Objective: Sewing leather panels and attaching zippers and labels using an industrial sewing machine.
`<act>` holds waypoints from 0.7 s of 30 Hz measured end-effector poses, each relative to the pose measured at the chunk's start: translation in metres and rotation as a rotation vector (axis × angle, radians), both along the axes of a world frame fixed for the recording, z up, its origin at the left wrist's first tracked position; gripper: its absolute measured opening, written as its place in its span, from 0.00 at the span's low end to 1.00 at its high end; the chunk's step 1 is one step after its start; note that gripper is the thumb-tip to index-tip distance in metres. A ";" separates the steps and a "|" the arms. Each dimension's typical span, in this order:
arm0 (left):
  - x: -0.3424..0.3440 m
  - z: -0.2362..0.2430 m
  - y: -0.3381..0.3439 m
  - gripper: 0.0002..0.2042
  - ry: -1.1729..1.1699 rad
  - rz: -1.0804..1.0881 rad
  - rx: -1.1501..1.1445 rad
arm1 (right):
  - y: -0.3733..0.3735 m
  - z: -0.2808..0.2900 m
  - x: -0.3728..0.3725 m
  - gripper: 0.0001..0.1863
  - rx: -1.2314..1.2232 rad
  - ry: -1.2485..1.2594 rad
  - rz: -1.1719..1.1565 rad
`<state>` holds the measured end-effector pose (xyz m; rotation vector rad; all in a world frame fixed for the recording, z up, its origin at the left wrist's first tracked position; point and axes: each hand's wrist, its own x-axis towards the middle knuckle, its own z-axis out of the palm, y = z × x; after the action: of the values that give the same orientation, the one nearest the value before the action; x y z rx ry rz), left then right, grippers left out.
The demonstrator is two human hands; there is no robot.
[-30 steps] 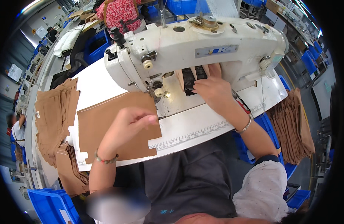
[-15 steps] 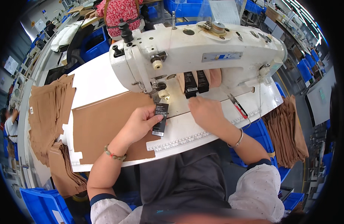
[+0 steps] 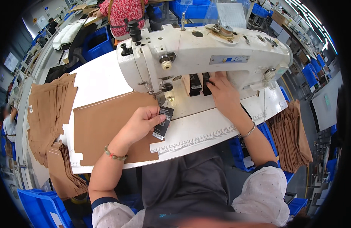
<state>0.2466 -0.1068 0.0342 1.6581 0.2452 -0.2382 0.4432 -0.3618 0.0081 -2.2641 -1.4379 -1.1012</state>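
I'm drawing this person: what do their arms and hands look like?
The sleeves are white with dark dots and dark cuffs. The ungloved left hand wears a beaded bracelet with some red; the ungloved right hand wears a silvery bangle.

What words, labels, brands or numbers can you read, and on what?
I don't copy print; it stands on:
Black label in the left hand: fine print, barcode; too small to read.
Black labels by the right hand: likewise.
Nameplate on the sewing machine: bold lettering.
Ruler strip: scale marks, figures too small.
Dark garment and white sheet: marks too blurred.
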 end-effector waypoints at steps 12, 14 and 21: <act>-0.002 -0.008 0.003 0.08 0.085 -0.024 -0.208 | 0.027 0.015 -0.092 0.08 -0.054 0.098 0.344; -0.001 -0.006 0.001 0.08 0.098 -0.009 -0.224 | 0.041 0.010 -0.116 0.06 -0.067 0.085 0.424; -0.009 -0.001 0.007 0.06 -0.272 0.024 0.323 | 0.052 0.015 -0.104 0.15 -0.079 0.459 0.489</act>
<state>0.2373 -0.1001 0.0330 1.9825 0.1002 0.0502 0.3387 -0.3099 0.0231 -1.8800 -1.7051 -0.3563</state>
